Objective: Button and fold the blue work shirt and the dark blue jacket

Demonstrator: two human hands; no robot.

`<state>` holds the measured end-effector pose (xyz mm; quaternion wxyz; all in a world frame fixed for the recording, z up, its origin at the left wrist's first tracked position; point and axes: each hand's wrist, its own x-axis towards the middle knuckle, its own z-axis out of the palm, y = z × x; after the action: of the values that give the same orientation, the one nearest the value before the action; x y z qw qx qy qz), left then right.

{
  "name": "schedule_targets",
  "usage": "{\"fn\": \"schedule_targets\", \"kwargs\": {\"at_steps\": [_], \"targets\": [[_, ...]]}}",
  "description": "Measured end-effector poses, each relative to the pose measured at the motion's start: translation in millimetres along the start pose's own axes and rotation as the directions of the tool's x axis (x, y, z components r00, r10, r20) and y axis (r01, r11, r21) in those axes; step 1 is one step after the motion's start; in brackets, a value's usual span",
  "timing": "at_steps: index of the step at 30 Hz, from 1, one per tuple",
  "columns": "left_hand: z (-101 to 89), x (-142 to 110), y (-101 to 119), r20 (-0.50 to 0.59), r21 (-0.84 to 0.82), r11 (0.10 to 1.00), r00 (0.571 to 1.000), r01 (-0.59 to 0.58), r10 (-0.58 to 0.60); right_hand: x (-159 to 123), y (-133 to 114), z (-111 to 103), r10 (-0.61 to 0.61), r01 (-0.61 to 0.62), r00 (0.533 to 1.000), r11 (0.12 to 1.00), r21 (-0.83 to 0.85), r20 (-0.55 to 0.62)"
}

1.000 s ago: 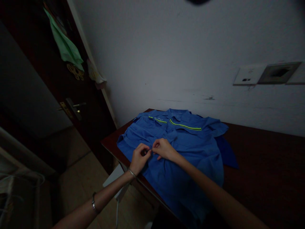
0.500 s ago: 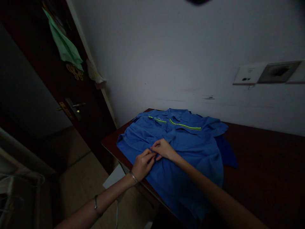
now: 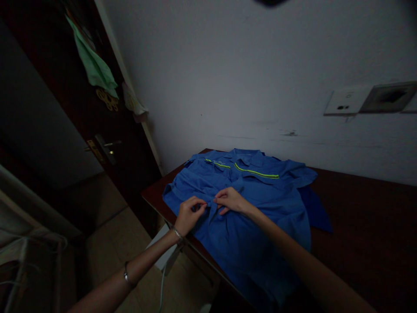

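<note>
A blue short-sleeved work shirt [image 3: 260, 208] with yellow-green stripes across the chest lies front side up on the dark red-brown table [image 3: 368, 217], its collar toward the wall and its lower part hanging over the near edge. My left hand [image 3: 189, 214], a bracelet at its wrist, pinches the shirt's front edge between thumb and fingertips. Close on its right, my right hand [image 3: 230, 201] pinches the fabric of the same front opening, raising a small fold between the two hands. Any button there is too small to make out.
Darker blue cloth [image 3: 314, 208] sticks out from under the shirt on the right. A white wall [image 3: 228, 78] with sockets [image 3: 345, 102] stands behind the table. At left is a dark door [image 3: 130, 161] with a green cloth [image 3: 94, 65]. A white box-like object [image 3: 164, 252] and cable are below.
My hands came together at the shirt front, then drew slightly apart, the left back to the left and the right a little rightward. A fold of fabric now stands up between them.
</note>
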<state>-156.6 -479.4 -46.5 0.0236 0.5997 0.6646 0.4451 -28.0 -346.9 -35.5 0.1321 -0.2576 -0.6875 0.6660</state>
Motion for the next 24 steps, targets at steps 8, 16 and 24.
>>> {"fn": "schedule_targets", "kwargs": {"at_steps": [8,16,24], "targets": [[11.2,11,-5,0.071,-0.095,0.98,0.983,0.177,-0.17,3,5,0,-0.038,0.039,0.999,0.999,-0.019,0.021],[9.0,19,-5,0.209,-0.242,0.872,0.9,0.426,-0.382,4,4,-1,-0.04,0.04,0.999,0.999,-0.031,0.025],[6.2,22,-7,0.333,-0.263,0.775,0.808,0.575,-0.486,4,5,-1,-0.043,0.046,0.998,0.995,-0.092,0.035]]}}
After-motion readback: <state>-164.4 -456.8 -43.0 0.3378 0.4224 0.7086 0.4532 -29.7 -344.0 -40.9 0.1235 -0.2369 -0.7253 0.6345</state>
